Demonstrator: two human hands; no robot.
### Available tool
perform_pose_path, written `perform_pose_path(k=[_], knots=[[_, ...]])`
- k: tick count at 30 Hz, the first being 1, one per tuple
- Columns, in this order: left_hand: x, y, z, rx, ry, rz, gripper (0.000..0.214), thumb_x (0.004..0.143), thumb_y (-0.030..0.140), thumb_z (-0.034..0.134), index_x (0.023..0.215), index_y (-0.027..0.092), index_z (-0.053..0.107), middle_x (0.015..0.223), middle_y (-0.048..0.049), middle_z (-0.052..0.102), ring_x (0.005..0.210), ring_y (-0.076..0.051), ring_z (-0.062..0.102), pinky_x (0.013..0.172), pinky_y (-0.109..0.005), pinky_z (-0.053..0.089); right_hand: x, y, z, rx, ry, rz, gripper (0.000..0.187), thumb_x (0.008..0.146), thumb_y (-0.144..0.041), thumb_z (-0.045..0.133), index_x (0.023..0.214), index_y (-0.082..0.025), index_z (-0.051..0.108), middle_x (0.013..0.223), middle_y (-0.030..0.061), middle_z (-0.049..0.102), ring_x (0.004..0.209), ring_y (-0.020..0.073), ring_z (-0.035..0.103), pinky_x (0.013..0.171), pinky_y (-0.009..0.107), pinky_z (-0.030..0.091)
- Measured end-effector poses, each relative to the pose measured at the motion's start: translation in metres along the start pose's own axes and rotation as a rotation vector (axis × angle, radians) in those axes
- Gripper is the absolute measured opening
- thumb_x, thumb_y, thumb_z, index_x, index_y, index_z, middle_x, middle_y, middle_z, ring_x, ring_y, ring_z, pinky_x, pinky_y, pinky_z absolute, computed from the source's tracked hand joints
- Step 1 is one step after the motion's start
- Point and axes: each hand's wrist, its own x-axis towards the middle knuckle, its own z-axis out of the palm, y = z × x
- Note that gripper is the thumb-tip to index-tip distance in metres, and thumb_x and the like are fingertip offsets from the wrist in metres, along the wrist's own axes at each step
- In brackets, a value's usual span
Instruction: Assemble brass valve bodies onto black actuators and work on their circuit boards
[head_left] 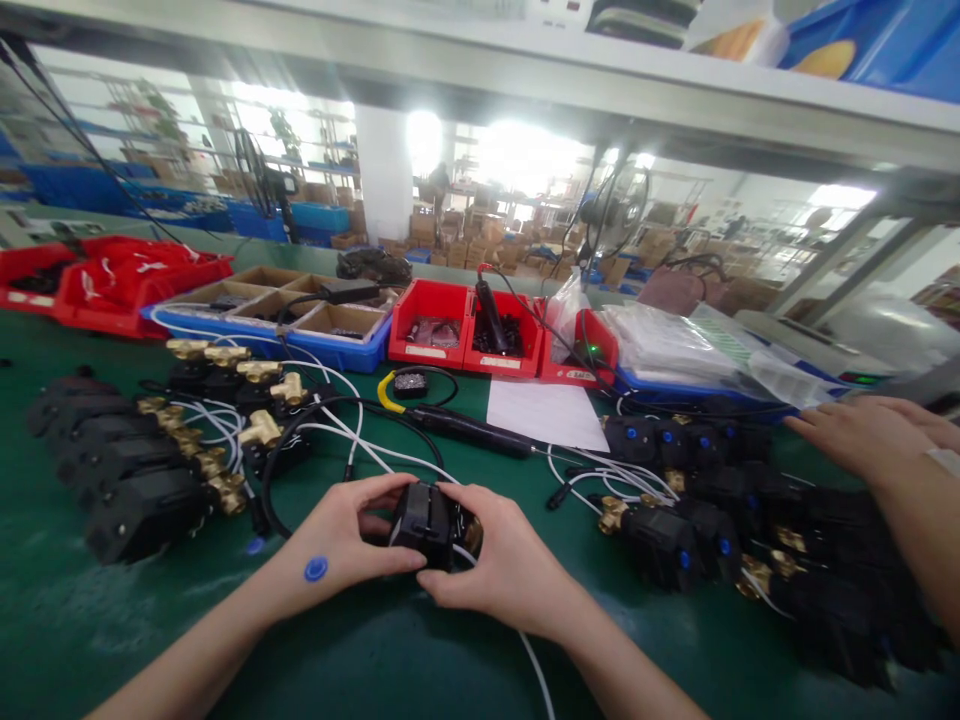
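Both hands hold a black valve unit [424, 520] low over the green bench. My left hand [356, 535] grips its left side, thumb at the front and fingers behind. My right hand [491, 550] clasps the other side, partly hiding a brass fitting. A white cable [536, 670] runs from the unit under my right hand toward the front. A round blue dot [316, 569] sits on my left wrist, and a similar blue piece [256, 545] lies on the bench. Beyond the hands lies a black electric screwdriver [472, 430] with a yellow cable sleeve.
Rows of black units with brass fittings stand left [139, 490] and right [667, 540]. Behind are a blue divided tray [352, 355], red bins [427, 350] and white paper [547, 412]. Another person's hand [855, 435] reaches in at right. A shelf beam [480, 60] crosses overhead.
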Motion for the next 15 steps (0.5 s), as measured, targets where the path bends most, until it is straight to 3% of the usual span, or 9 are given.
perform_pose_path(k=[2,7,13,15], knots=[[-0.0002,0.0002,-0.0003,0.042,0.035,0.027,0.071,0.057,0.033,0.091,0.121,0.014,0.067,0.12,-0.0134,0.076,0.097,-0.034,0.076,0.088,-0.046,0.065,0.0006,0.0008,0.0,-0.008,-0.006,0.005,0.041,0.059,-0.023,0.08,0.1,-0.018,0.074,0.104,0.0077,0.072,0.093,0.0258,0.064,0.084,0.034,0.051],[-0.0012,0.0027,-0.0026,0.051,-0.06,-0.024,0.07,0.059,0.035,0.091,0.121,0.014,0.066,0.11,-0.0104,0.078,0.096,-0.035,0.077,0.083,-0.043,0.065,0.0011,0.0045,-0.0007,0.079,-0.079,-0.016,0.041,0.062,-0.022,0.079,0.103,-0.02,0.075,0.111,0.0051,0.072,0.098,0.0252,0.064,0.085,0.032,0.051],[-0.0022,0.0048,0.0008,0.12,0.068,0.075,0.071,0.057,0.034,0.09,0.121,0.011,0.069,0.121,-0.0153,0.074,0.105,-0.036,0.074,0.091,-0.044,0.063,0.0022,0.0017,-0.0005,-0.032,-0.012,-0.02,0.045,0.06,-0.022,0.08,0.104,-0.017,0.075,0.103,0.0071,0.072,0.092,0.0248,0.065,0.082,0.033,0.051],[-0.0031,0.0067,0.0011,0.125,0.048,0.071,0.069,0.058,0.033,0.089,0.12,0.011,0.07,0.12,-0.015,0.074,0.103,-0.035,0.074,0.091,-0.044,0.063,0.0016,0.0014,-0.0007,-0.023,-0.019,-0.014,0.045,0.059,-0.021,0.08,0.104,-0.018,0.075,0.106,0.0071,0.073,0.092,0.0244,0.065,0.082,0.032,0.051]])
